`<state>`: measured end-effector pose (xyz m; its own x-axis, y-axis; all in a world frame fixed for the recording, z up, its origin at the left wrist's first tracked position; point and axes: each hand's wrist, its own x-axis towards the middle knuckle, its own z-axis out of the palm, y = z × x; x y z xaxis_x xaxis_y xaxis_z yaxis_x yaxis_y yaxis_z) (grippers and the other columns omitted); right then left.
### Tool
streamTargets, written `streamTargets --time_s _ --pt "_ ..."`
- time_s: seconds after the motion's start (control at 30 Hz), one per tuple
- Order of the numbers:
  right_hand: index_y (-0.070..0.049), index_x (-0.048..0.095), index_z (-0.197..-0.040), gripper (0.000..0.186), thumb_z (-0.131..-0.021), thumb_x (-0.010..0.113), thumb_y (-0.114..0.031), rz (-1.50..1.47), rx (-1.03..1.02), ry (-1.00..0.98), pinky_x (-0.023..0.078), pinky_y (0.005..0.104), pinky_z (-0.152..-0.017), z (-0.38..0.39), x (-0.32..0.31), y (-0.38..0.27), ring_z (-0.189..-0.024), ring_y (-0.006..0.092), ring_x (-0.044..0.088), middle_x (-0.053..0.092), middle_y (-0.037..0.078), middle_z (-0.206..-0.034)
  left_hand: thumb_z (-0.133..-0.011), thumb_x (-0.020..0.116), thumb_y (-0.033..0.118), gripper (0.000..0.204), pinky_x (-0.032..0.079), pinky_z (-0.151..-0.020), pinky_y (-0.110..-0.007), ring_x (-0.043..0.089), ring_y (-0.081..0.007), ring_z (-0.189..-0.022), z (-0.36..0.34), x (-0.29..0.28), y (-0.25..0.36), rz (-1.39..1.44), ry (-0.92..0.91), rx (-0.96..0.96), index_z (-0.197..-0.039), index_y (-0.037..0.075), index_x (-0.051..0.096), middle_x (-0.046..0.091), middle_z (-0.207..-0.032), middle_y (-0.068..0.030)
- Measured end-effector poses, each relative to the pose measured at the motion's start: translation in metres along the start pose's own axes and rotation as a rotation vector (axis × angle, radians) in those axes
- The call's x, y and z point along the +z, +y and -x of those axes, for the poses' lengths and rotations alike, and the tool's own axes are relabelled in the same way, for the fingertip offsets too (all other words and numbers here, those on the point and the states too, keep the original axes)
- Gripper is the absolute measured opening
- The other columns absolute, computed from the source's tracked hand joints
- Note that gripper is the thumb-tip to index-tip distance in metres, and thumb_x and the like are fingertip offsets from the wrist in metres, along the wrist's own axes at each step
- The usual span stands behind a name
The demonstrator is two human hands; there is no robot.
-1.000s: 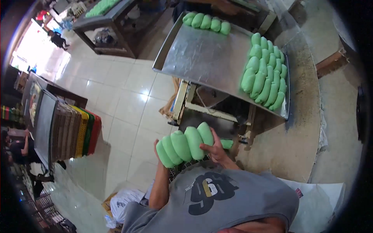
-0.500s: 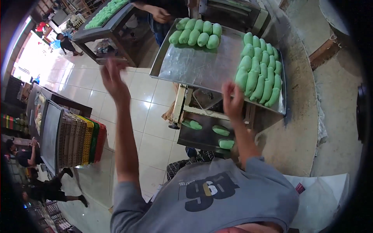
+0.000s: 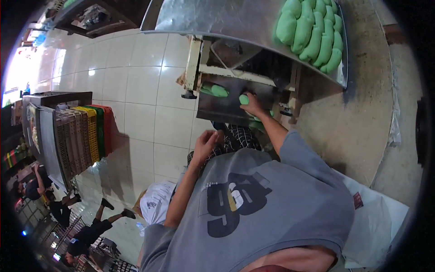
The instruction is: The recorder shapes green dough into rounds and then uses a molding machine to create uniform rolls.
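Observation:
My right hand [image 3: 254,106] reaches down to the dark metal tray [image 3: 213,109] of the machine in front of me. Its fingers are closed on a green dough roll [image 3: 244,99]. Another green dough roll [image 3: 219,91] lies at the left of that tray, and more green dough shows partly behind my right wrist. My left hand [image 3: 206,144] hovers near my lap, fingers loosely curled and apart, holding nothing I can see. Above the machine, a silver baking tray [image 3: 208,18] carries rows of green dough rolls [image 3: 312,38] packed together at its right end.
The machine's cream frame [image 3: 235,75] stands under the silver tray. A worn brown surface [image 3: 353,122] lies on my right. Stacked crates [image 3: 93,131] stand on the left over a tiled floor [image 3: 131,86]. Several people are at the lower left.
Both hands have come down and closer to me from beside the silver tray. My right hand now holds a dough roll at the machine's tray. My view has tilted down.

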<state>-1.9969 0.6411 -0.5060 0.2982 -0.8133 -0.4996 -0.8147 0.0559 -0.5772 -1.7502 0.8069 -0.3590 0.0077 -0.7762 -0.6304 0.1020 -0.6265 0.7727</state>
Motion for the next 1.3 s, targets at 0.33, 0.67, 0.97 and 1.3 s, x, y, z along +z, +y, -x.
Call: streamTargets --time_s 0.33,0.67,0.97,1.3 --pt "-0.018 0.047 -0.133 0.065 -0.076 0.076 -0.030 0.218 -0.032 0.173 0.047 0.0429 -0.084 0.080 -0.036 -0.017 -0.101 0.0293 0.054 0.054 0.009 -0.107 -0.091 0.050 0.055 0.046 0.050 -0.053 -0.031 0.058 -0.0178 -0.061 -0.050 0.044 -0.008 0.623 0.045 -0.362 -0.094 0.009 0.054 0.058 -0.075 -0.0052" --pt "-0.011 0.049 -0.119 0.053 -0.074 0.075 -0.018 -0.154 0.127 -0.115 0.049 0.0454 -0.079 0.084 -0.039 0.000 -0.096 0.0291 0.058 0.056 0.011 -0.107 -0.090 0.039 0.065 0.062 0.052 -0.081 -0.044 0.062 -0.0291 -0.095 -0.017 0.018 -0.013 1.100 -0.202 -0.294 -0.089 0.006 0.059 0.066 -0.090 -0.0147" --pt "-0.006 0.048 -0.129 0.051 -0.089 0.064 -0.033 -0.801 0.035 -0.588 0.051 0.0335 -0.065 0.068 -0.007 -0.144 -0.073 0.0162 0.061 0.061 0.006 -0.096 -0.090 0.041 0.056 0.068 0.042 -0.099 -0.046 0.056 -0.0316 -0.114 -0.011 -0.010 -0.024 1.303 -0.135 -0.079 -0.132 0.002 0.046 0.055 -0.127 -0.0162" --pt "-0.007 0.043 -0.133 0.068 -0.083 0.064 -0.049 0.279 -0.180 0.324 0.038 0.0486 -0.096 -0.067 0.025 -0.116 -0.120 0.0397 0.044 0.047 0.024 -0.128 -0.084 0.041 0.062 0.080 0.042 -0.094 -0.059 0.058 -0.0404 -0.106 0.039 -0.061 -0.053 1.349 0.085 0.102 -0.133 -0.002 0.043 0.054 -0.124 -0.0210"
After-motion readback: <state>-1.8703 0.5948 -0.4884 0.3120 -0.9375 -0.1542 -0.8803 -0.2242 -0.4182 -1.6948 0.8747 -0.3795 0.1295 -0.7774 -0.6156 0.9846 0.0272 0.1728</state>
